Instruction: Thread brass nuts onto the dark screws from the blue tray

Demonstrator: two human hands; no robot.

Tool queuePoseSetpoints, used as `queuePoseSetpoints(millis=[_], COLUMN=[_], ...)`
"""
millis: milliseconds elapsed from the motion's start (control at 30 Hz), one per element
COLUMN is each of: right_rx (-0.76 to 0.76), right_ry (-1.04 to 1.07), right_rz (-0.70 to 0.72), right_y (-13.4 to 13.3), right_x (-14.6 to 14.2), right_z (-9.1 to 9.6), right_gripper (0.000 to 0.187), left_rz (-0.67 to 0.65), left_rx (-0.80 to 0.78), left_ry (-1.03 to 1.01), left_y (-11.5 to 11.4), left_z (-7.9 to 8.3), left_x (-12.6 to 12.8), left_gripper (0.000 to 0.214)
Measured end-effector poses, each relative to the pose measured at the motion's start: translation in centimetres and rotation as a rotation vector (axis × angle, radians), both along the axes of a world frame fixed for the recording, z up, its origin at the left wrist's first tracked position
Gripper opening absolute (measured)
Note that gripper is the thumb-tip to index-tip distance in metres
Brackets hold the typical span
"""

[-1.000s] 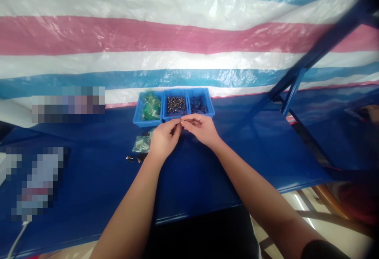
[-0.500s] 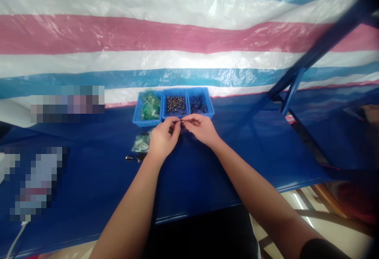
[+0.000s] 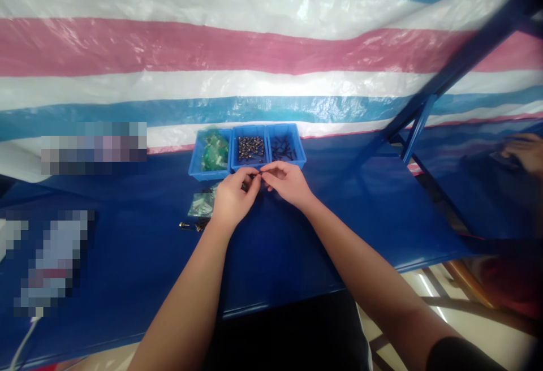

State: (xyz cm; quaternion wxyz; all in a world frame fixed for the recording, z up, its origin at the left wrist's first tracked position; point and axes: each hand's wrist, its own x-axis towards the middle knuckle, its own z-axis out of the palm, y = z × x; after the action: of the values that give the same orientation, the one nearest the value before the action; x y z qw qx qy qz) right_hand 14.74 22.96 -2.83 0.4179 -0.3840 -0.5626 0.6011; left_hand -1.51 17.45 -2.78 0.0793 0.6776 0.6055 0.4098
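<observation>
Pinching at one small dark part (image 3: 257, 174), my two hands meet just short of the three bins, above the blue surface (image 3: 275, 269) and nearer its far edge than its near one. Thumb and forefinger of my left hand (image 3: 234, 197) grip the part, and those of my right hand (image 3: 290, 184) close on its other end. The tips cover most of it, so its shape I can't tell.

The three blue bins stand side by side along the far edge. In the left bin (image 3: 203, 176) is bunched green plastic (image 3: 215, 151). The middle bin (image 3: 250, 129) has dozens of brass-and-dark fittings (image 3: 251, 148), too many and too small for me to count. The right bin (image 3: 298, 163) has a scatter of slim dark pieces (image 3: 283, 147), again more than I can count.

Beside my left wrist, one clear bag (image 3: 201, 205) with pale pieces in it lies on the surface. Just nearer the near edge lies one gold-ended part (image 3: 185, 225), next to a small dark cluster (image 3: 201, 224) partly behind my wrist. Toward the near left corner is one pixelated item (image 3: 57, 263), with one white cable (image 3: 24, 340) running to the near edge.
</observation>
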Motion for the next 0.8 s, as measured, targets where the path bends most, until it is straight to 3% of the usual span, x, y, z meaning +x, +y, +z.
queuePoseSetpoints(millis=[333,800], right_rx=[-0.345,-0.541], right_ry=[0.262,0.39], right_rz=[-0.023,0.05], right_y=[0.1,-0.3], right_x=[-0.2,-0.1], right_z=[0.6,1.4], right_gripper=[0.021,0.014], left_rz=[0.178,0.15], left_rx=[0.061,0.066], left_ry=[-0.137,-0.125], left_y=[-0.3,-0.2], left_z=[0.8,0.5], left_x=[0.4,0.4], left_gripper=[0.025,0.025])
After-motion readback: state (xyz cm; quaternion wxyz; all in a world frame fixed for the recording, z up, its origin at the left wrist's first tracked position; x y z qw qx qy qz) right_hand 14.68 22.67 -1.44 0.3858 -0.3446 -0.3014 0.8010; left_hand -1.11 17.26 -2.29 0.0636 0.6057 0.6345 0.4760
